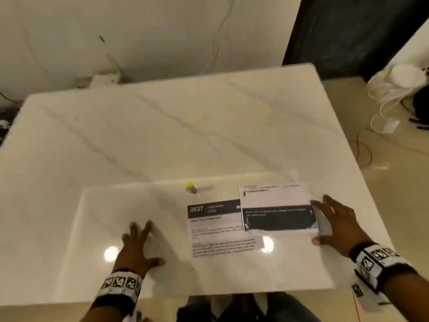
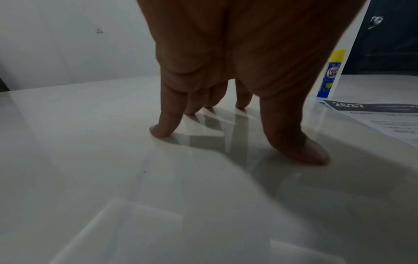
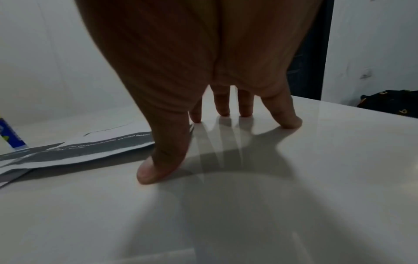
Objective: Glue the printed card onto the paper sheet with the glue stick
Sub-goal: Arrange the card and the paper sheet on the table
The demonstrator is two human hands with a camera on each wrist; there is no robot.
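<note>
A printed sheet (image 1: 218,231) headed "2637 LIVING ROOM" lies flat on the marble table (image 1: 162,135). A printed card (image 1: 278,212) with a black band overlaps the sheet's upper right corner. Just behind the sheet stands a blue glue stick (image 1: 191,188) with its yellow cap on. My left hand (image 1: 144,242) rests on bare table left of the sheet, fingers spread and holding nothing. My right hand (image 1: 325,221) stands on its fingertips at the card's right edge. In the right wrist view its thumb (image 3: 156,166) touches the card (image 3: 101,148) and nothing is gripped.
The table's near edge runs just below my wrists. White cables and a charger (image 1: 390,126) lie on the floor to the right. A power strip (image 1: 104,80) sits behind the table's far edge. A black bag (image 3: 389,103) lies beyond the right side.
</note>
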